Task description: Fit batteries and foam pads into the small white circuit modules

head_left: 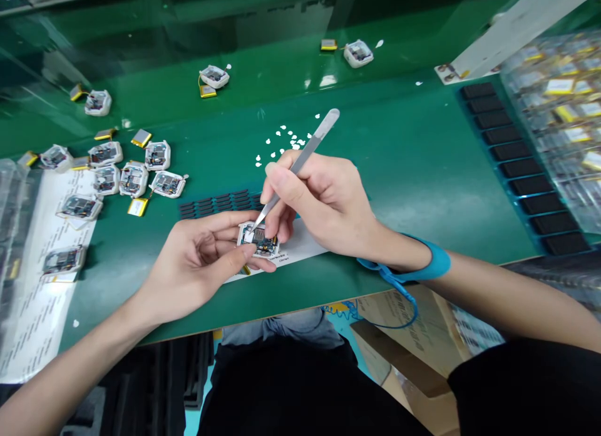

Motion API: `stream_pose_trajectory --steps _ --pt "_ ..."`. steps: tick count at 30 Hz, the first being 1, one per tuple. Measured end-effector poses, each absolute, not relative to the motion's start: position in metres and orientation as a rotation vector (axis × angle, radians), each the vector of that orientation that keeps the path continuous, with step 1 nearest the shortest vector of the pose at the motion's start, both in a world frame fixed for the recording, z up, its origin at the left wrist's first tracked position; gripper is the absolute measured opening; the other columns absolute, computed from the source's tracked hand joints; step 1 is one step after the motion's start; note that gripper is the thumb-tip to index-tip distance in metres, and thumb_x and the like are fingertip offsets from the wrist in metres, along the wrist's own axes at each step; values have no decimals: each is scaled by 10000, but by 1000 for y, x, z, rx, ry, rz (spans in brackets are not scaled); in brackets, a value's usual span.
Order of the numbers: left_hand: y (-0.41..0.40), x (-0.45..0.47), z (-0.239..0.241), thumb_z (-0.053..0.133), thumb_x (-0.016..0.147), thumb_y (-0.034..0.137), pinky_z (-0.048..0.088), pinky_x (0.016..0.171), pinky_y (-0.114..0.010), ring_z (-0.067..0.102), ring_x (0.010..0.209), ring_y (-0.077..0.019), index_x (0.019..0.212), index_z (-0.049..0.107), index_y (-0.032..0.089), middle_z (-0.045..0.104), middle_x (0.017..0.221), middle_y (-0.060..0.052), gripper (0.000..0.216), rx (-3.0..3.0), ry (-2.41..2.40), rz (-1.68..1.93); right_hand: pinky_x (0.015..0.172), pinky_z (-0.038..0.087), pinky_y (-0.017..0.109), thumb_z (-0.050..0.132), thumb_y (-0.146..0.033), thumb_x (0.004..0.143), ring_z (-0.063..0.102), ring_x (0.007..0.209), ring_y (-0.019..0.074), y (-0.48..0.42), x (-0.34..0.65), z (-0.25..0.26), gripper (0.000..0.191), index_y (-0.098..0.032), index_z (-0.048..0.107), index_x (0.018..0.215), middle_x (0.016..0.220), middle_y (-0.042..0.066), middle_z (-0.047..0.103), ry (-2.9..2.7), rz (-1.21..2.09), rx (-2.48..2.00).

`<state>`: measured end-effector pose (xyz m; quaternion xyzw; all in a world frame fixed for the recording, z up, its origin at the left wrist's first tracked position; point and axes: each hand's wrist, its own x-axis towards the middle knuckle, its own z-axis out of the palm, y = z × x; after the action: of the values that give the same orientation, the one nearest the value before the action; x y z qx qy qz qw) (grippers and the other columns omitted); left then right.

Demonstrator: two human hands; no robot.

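Your left hand (195,258) grips the white case (261,240) by its edges above the table (422,167), seemingly leaving its open face clear for the tweezers (310,148) pinched in your right hand (326,198); white bits (295,146) lie beyond, likely for easy reach.

Open wht PCB unit (260,237) is under slanted metal tweezers (315,142).

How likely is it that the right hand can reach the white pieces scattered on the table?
Probably yes: the right hand, holding tweezers, is close to the white pieces, and nothing seems to stand between them.
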<state>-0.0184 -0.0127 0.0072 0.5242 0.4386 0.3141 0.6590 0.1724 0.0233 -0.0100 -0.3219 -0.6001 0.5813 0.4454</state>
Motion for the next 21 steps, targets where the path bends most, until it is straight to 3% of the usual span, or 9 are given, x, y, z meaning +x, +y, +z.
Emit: stream_pose_trajectory --steps 7,11,13,16,18,21 --pt "-16 -19 3 701 904 245 681 637 -299 790 680 -247 1090 725 128 806 916 -62 220 1241 1092 725 465 519 130 503 -338 1041 644 490 52 16 173 -11 277 -186 608 835 619 -60 666 -1705 1192 -770" --pt "-13 -23 2 704 913 255 658 598 -300 786 672 -242 1076 728 149 800 861 -53 196 1299 1148 727 512 553 211 524 -273 1031 696 619 98 21 185 -8 231 -214 667 860 735 -25 681 -1596 901 -720" --pt "-8 -27 2 709 921 256 666 671 -322 789 731 -225 1124 721 197 797 871 -22 212 1317 1183 886 573 562 253 511 -292 1038 707 696 121 31 193 -7 259 -238 679 850 799 -2 688 -1555 728 -762" --pt "2 -33 1 710 933 271 652 849 -377 779 804 -191 1063 728 262 786 913 42 131 1304 1191 1159 629 531 259 495 -321 1045 663 662 99 50 204 -9 374 -221 653 721 873 13 732 -1919 577 -817" --pt "7 -36 0 700 943 283 635 872 -367 765 783 -161 978 724 260 777 910 80 48 1311 1175 1209 663 518 270 486 -352 1046 671 696 118 60 207 -14 430 -208 639 671 799 6 728 -2121 555 -791" --pt "8 -38 -3 663 970 287 603 851 -313 740 828 -140 1007 705 230 771 934 88 79 1440 1200 1146 683 501 253 486 -361 1046 688 744 120 70 209 -21 461 -195 629 641 742 -4 714 -2217 614 -687"
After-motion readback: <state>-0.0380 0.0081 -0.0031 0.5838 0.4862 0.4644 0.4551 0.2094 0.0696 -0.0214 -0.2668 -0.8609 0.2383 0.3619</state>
